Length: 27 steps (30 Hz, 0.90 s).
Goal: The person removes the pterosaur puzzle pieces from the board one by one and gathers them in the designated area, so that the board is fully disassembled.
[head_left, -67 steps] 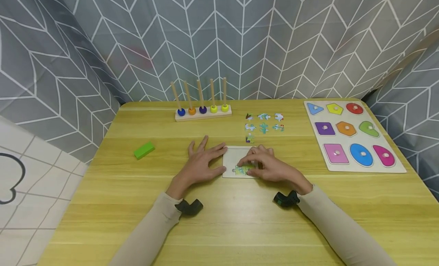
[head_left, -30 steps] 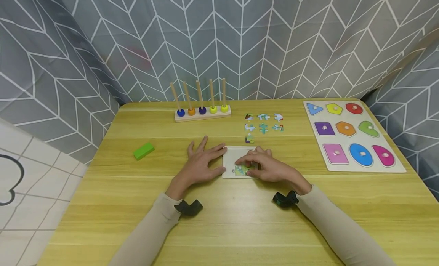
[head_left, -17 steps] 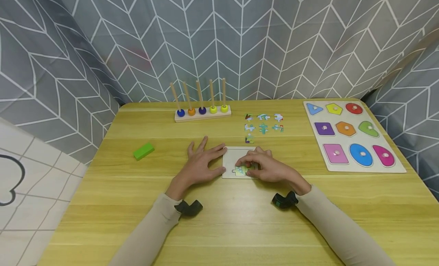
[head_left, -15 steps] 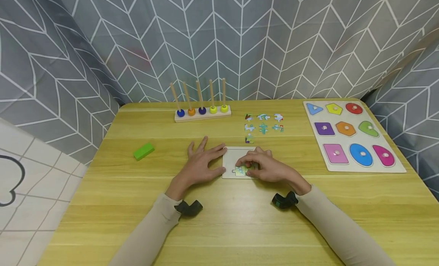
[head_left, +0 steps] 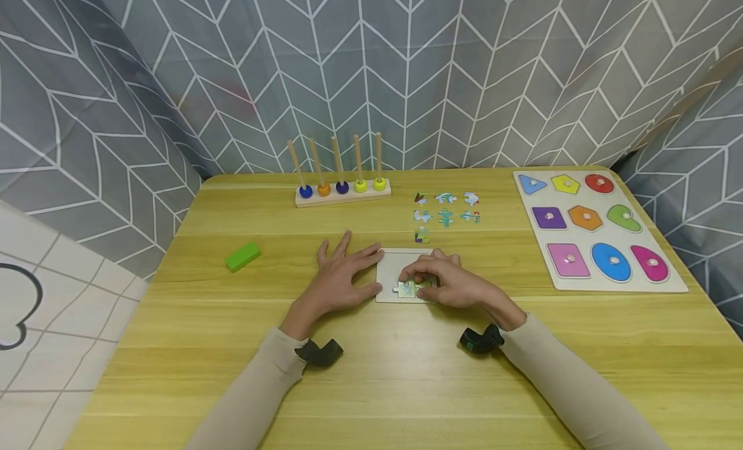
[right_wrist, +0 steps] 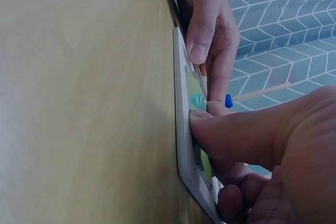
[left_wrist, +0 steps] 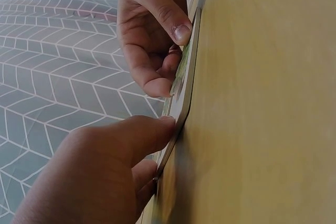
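A small white puzzle tray [head_left: 395,262] lies on the table between both hands. My left hand [head_left: 338,279] is spread beside it, its thumb and index fingertip at the tray's left edge. Inside the tray, along its near side, my right hand [head_left: 455,283] pinches a pale green jigsaw piece [head_left: 407,289] between thumb and fingers. The right wrist view shows the thumb [right_wrist: 215,132] on the piece [right_wrist: 196,94], low in the tray. More green print appears under the right fingers, partly hidden by them.
Several loose jigsaw pieces [head_left: 445,216] lie in rows behind the tray. A peg stand [head_left: 344,193] with coloured beads is at the back edge. To the right lies a knobbed shape board [head_left: 600,237]; a green block [head_left: 243,256] sits left of the left hand.
The jigsaw piece under the right fingers has shifted slightly and its print looks paler. The right hand has moved a touch left; the left hand stays put at the tray's edge.
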Each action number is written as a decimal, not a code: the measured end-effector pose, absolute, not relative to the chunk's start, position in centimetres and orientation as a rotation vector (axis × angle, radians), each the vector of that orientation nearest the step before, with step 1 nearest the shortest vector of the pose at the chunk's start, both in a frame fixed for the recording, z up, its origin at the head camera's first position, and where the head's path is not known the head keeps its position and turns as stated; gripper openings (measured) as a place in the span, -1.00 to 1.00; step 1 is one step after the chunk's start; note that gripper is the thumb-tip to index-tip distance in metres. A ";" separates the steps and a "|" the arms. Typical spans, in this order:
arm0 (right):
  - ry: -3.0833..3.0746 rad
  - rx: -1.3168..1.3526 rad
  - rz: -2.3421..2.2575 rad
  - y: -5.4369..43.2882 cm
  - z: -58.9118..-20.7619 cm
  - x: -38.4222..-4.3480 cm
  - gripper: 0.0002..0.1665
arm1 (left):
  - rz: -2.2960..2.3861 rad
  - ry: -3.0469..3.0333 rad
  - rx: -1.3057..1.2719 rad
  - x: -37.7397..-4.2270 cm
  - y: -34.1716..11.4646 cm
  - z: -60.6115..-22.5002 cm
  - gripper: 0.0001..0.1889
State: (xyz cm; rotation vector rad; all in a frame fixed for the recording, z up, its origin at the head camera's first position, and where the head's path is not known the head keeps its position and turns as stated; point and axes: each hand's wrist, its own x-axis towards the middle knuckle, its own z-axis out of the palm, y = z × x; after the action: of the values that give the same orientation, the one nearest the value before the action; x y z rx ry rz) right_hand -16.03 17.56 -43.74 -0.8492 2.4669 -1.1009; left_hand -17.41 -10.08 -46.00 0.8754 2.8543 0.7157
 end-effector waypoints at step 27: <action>2.538 -0.898 -1.048 17.5 -44.0 -15.8 -0.68 | 0.708 2.864 0.881 -17.4 -10.1 -46.3 -0.31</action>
State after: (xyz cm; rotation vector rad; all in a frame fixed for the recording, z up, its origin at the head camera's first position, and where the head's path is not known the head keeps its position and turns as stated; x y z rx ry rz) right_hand -15.80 17.53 -43.97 -0.8981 2.5378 -1.0475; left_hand -17.40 -10.12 -46.26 0.8807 2.8640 0.7077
